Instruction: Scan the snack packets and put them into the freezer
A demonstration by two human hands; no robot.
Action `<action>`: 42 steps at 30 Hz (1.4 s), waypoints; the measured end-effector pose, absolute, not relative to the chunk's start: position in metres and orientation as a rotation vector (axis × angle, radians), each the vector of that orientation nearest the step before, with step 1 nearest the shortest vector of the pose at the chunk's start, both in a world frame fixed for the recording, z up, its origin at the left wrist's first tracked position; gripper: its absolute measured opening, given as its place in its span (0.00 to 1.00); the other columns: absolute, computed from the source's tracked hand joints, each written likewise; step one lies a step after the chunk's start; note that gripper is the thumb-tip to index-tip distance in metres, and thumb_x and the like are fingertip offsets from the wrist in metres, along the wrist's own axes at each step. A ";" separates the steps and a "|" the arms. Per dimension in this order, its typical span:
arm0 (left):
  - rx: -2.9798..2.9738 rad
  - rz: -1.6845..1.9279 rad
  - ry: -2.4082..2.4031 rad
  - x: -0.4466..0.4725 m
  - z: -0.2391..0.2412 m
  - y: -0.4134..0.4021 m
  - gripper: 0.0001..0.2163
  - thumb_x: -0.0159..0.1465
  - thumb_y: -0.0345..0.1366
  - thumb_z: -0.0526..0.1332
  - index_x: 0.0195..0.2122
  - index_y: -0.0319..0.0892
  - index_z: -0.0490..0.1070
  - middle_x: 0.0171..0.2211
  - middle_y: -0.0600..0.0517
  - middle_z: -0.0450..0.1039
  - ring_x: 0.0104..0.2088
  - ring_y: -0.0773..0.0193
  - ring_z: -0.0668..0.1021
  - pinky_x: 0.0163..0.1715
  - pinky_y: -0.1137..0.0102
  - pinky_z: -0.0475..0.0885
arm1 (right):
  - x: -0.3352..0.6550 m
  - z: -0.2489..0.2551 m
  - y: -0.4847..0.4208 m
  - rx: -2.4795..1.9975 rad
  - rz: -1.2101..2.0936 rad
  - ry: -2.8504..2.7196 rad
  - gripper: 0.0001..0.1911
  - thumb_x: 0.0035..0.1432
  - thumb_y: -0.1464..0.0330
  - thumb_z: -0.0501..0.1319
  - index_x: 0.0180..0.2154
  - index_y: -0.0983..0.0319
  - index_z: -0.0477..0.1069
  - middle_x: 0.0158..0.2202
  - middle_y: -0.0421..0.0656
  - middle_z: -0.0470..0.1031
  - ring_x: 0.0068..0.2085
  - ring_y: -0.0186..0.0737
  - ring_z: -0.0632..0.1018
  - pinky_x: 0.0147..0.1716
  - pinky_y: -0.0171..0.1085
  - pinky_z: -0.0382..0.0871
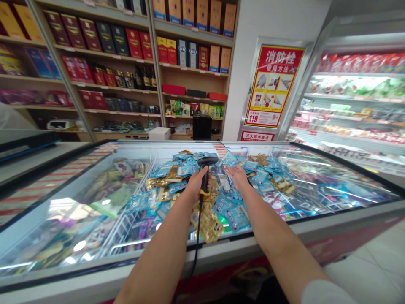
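Note:
My left hand [196, 183] is wrapped round the grip of a black and yellow barcode scanner [205, 177]. Its head points to the right, and its cord hangs down over the freezer's front edge. To the right of the scanner, my right hand [238, 177] has its fingers closed at the lower edge of a blue packet [230, 158]. Around both hands, blue and gold packets lie in loose heaps on the freezer's glass top. Gold packets [209, 221] spread below the scanner, and more blue packets [236, 215] lie beneath my right forearm.
Frozen goods show through the glass of the chest freezer [126, 264]. Behind it stand shelves [117, 57] of boxed goods and bottles. A red fire-hydrant notice [274, 86] hangs on the wall, with a lit refrigerated display [357, 101] at right. A dark flat device [25, 141] sits at left.

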State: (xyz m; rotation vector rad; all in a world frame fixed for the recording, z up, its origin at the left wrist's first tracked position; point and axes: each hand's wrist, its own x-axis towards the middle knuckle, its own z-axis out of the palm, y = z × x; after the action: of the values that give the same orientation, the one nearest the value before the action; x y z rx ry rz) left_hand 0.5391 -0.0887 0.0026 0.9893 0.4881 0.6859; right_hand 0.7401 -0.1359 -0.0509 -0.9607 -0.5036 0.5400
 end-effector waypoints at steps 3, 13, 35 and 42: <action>0.993 0.684 0.480 0.539 0.002 -0.088 0.15 0.58 0.47 0.67 0.28 0.39 0.70 0.20 0.54 0.69 0.15 0.72 0.69 0.13 0.77 0.63 | 0.735 -0.046 -0.135 -0.927 0.562 -0.479 0.16 0.39 0.70 0.70 0.26 0.58 0.62 0.29 0.37 0.75 0.46 0.45 0.80 0.49 0.44 0.73; 1.013 0.640 0.472 0.539 -0.002 -0.085 0.17 0.57 0.49 0.68 0.28 0.39 0.71 0.21 0.54 0.70 0.15 0.72 0.69 0.13 0.77 0.64 | 0.721 -0.034 -0.133 -1.033 0.556 -0.538 0.09 0.49 0.68 0.65 0.29 0.57 0.63 0.32 0.37 0.75 0.48 0.39 0.79 0.49 0.40 0.73; 0.983 0.674 0.473 0.539 0.000 -0.087 0.16 0.57 0.48 0.68 0.28 0.39 0.70 0.20 0.54 0.69 0.15 0.72 0.69 0.14 0.78 0.63 | 0.741 -0.043 -0.130 -0.944 0.386 -0.334 0.17 0.45 0.68 0.68 0.27 0.58 0.58 0.28 0.36 0.71 0.41 0.41 0.82 0.46 0.41 0.77; 0.994 0.660 0.486 0.537 0.002 -0.088 0.17 0.57 0.48 0.68 0.27 0.39 0.69 0.20 0.53 0.69 0.15 0.72 0.69 0.12 0.78 0.63 | 0.797 -0.045 -0.163 -0.922 0.085 -0.149 0.16 0.50 0.66 0.65 0.26 0.57 0.55 0.27 0.35 0.68 0.40 0.38 0.81 0.48 0.42 0.78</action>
State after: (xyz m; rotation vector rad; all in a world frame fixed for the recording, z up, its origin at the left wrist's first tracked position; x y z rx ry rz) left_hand 0.5374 -0.0876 0.0025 0.9935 0.4862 0.6597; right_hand 0.7971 -0.1626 -0.0450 -0.9221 -0.1492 0.0853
